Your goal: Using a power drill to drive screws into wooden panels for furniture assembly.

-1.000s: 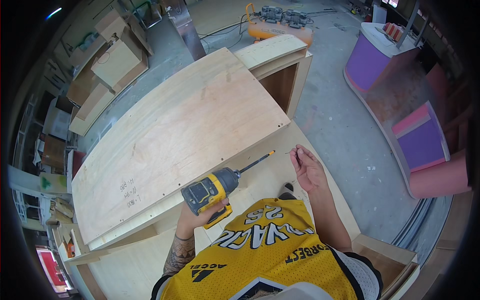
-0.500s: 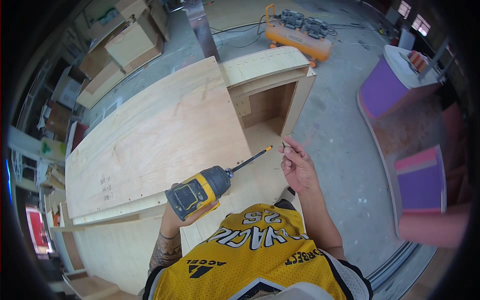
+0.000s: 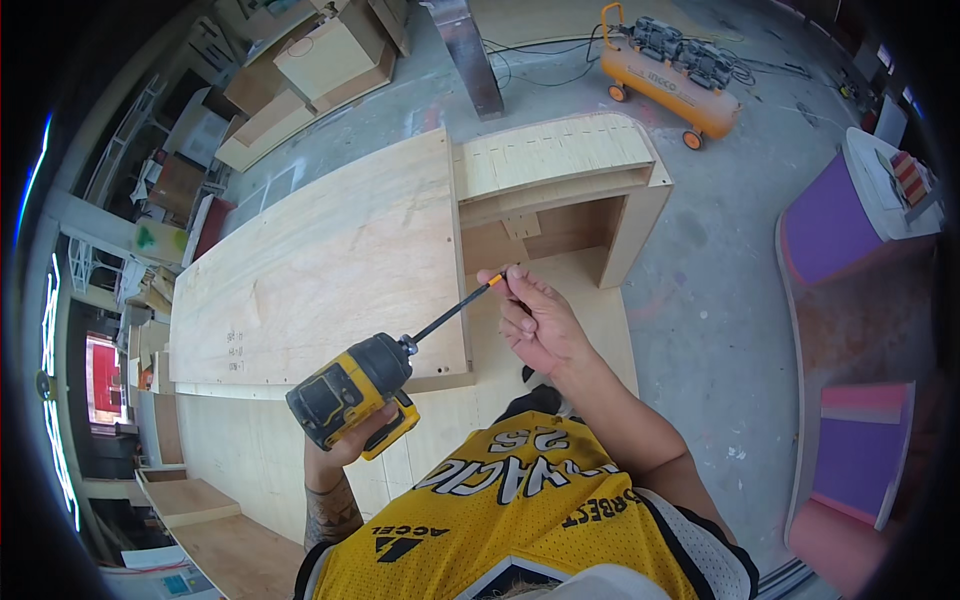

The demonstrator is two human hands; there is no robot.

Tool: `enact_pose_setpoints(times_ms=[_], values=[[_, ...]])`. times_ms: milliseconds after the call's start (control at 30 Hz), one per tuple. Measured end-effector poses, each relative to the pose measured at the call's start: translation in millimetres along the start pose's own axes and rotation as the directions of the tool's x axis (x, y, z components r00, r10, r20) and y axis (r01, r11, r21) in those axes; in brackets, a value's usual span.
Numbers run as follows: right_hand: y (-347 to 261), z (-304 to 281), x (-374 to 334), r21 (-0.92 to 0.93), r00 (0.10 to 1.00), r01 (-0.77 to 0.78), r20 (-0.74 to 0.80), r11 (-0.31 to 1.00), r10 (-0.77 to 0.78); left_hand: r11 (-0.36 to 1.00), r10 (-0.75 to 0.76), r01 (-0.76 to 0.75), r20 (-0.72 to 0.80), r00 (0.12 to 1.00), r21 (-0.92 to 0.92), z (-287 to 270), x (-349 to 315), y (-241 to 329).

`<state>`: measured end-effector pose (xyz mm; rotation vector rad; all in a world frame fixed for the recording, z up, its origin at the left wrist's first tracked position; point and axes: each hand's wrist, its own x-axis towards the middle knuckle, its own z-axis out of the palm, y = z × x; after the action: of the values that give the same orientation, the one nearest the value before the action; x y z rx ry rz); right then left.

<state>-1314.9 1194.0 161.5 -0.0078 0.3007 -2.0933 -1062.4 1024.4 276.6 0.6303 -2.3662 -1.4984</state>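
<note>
Fingers (image 3: pixel 512 290) pinch drill (image 3: pixel 352 390) bit tip above plywood panel (image 3: pixel 330 260) edge.

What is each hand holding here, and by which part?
The left hand grips the yellow and black cordless drill by its handle. The right hand pinches the tip of its long bit.

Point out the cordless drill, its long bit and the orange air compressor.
cordless drill (image 3: pixel 350 392), head view, yellow body.
long bit (image 3: pixel 455 310), head view, mid-shaft.
orange air compressor (image 3: pixel 668 78), head view, tank side.
</note>
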Motion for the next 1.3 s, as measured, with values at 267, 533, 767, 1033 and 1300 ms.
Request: enact_pose_setpoints(times_ms=[267, 533, 767, 1033, 1300], values=[[-16, 27, 57, -0.13, 0.999, -0.011, -0.04, 0.991, 0.006, 0.998, 0.042, -0.045, -0.079, 0.996, -0.043, -16, 48, -1], [-18, 39, 141, -0.152, 0.992, -0.122, -0.06, 0.981, 0.114, 0.987, -0.085, 0.102, -0.142, 0.986, 0.121, -28, 98, 9], [1, 40, 247, -0.095, 0.974, -0.084, -0.217, 0.992, 0.062, 0.977, -0.115, 0.146, -0.191, 0.975, 0.158, -24, 183, 27], [-14, 29, 316, 0.041, 0.958, -0.086, -0.273, 0.995, 0.094, 0.923, -0.228, 0.271, -0.177, 0.957, 0.274, -14, 282, 52], [-25, 22, 347, 0.041, 0.94, -0.081, -0.33, 0.996, 0.09, 0.882, -0.3, 0.338, -0.162, 0.94, 0.329, -4, 335, 82]])
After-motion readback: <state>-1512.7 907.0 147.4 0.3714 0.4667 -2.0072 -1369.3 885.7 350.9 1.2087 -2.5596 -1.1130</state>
